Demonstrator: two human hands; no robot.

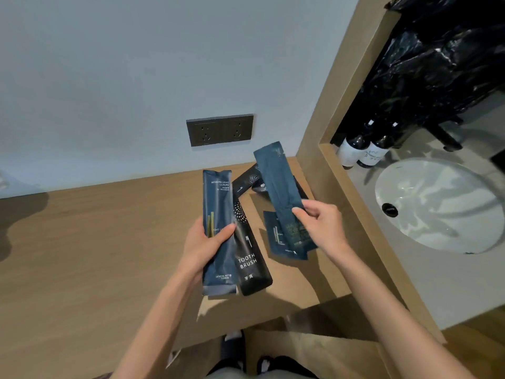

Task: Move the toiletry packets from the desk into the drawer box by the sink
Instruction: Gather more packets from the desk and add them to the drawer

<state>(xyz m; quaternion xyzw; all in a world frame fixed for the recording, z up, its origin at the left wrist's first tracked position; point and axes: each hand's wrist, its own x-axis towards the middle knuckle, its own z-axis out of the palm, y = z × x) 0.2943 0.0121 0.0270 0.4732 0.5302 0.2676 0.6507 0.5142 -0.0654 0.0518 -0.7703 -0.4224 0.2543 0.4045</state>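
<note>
Head view: above the wooden desk [95, 242], our left hand [203, 247] grips a dental kit packet [217, 214]; our right hand [323, 222] pinches a blue packet [276, 181], possibly several. More toiletry packets [250, 258] lie below.

A plain pale wall [109, 64] is seen behind a wooden desk [82, 242]; a dark double socket [220, 130] is set into it just above the desktop. To the right, a wooden partition [322, 132] divides the desk from a grey counter [437, 283]; a white basin [437, 203] is sunk into it, and soft shadows are cast across the desktop.
</note>
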